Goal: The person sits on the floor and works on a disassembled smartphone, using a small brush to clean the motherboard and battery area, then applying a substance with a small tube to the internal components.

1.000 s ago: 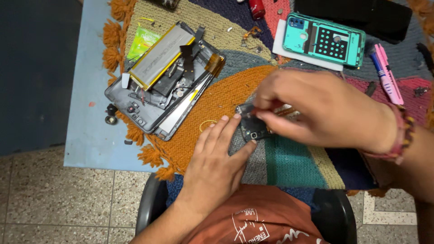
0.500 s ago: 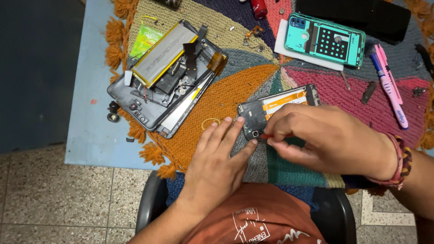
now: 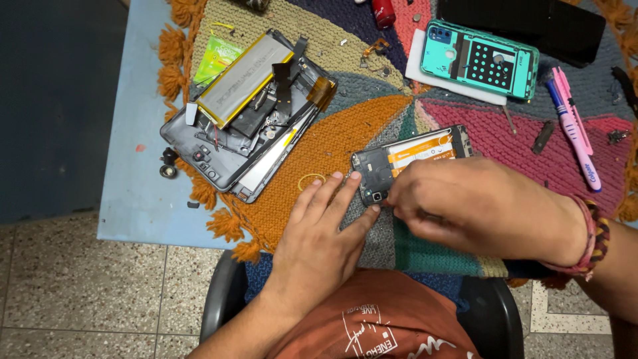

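Note:
An opened phone (image 3: 407, 159) with its back removed and an orange-labelled battery lies on a multicoloured woven mat (image 3: 319, 139). My left hand (image 3: 325, 229) rests flat on the mat, fingertips pressing the phone's near left corner. My right hand (image 3: 475, 206) covers the phone's lower right part, fingers pinched together at its lower edge near the camera end. Whether a small tool or part is in that pinch is hidden.
A dismantled tablet (image 3: 242, 110) with a large silver battery lies at the mat's left edge. A teal phone frame (image 3: 482, 60) on a white sheet is at the back right, with pink pens (image 3: 571, 123), a dark slab (image 3: 525, 23), small screws and a rubber ring (image 3: 311, 181) nearby.
My right hand has slid down and right, uncovering the phone's upper half and orange battery label. My left hand has stayed in place on the phone's corner.

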